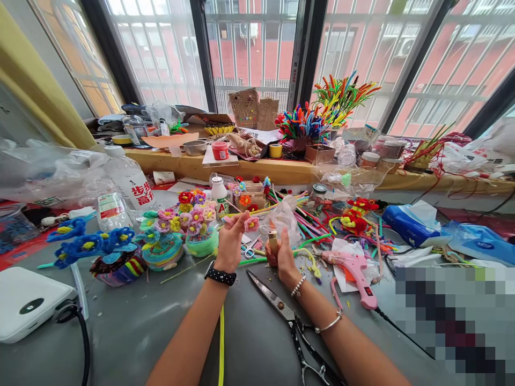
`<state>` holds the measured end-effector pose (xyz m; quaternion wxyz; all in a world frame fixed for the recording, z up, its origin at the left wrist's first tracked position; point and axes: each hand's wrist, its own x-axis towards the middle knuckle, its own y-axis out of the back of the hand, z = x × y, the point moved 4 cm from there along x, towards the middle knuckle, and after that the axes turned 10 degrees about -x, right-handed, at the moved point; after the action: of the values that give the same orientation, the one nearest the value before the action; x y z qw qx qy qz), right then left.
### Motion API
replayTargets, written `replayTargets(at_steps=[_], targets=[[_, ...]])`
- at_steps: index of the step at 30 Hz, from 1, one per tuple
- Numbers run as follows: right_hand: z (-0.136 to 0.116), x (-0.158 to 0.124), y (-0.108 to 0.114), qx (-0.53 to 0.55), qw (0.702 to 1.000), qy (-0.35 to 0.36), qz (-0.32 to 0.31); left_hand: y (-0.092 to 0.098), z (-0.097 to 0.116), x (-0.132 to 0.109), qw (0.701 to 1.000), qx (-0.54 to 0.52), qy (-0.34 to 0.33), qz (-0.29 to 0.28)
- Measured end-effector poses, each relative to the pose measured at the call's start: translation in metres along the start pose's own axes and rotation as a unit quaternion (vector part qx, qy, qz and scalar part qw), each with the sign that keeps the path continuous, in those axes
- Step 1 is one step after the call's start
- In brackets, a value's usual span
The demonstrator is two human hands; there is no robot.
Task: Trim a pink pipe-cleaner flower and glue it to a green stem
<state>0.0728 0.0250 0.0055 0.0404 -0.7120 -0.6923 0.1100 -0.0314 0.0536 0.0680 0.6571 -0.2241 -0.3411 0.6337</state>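
Note:
Between the fingertips of my left hand [230, 247] is a small pink pipe-cleaner flower [251, 224], with its yellow centre facing me. My right hand [284, 256] is closed around a gold-coloured lighter [273, 241], held upright a short way right of the flower. No flame shows on it. Large scissors [277, 301] lie on the grey table below my hands. A small pair of scissors [247, 250] sits behind, between the two hands. To the right, a pink hot glue gun [356, 271] rests on white paper.
Pots of fuzzy flowers [163, 252] stand at left, near plastic bottles [131, 182] and a white device [32, 303]. Loose pipe cleaners [311, 225] spread behind my hands. A blue tissue pack [410, 225] is at right. The wooden windowsill [173, 163] carries jars and bundled pipe cleaners.

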Motion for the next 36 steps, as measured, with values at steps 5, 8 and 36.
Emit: replayTargets(at_steps=[5, 8, 36], targets=[[0.001, 0.0, 0.0, -0.007, 1.0, -0.007, 0.009, -0.002, 0.001, 0.0, 1.0, 0.0, 0.006, -0.006], [0.002, 0.001, 0.0, -0.009, 1.0, -0.011, 0.012, -0.002, 0.001, 0.0, 1.0, 0.0, 0.009, -0.01], [0.004, 0.002, 0.002, 0.02, 0.999, -0.036, 0.006, -0.02, 0.085, -0.022, 0.955, 0.271, -0.116, -0.042]])
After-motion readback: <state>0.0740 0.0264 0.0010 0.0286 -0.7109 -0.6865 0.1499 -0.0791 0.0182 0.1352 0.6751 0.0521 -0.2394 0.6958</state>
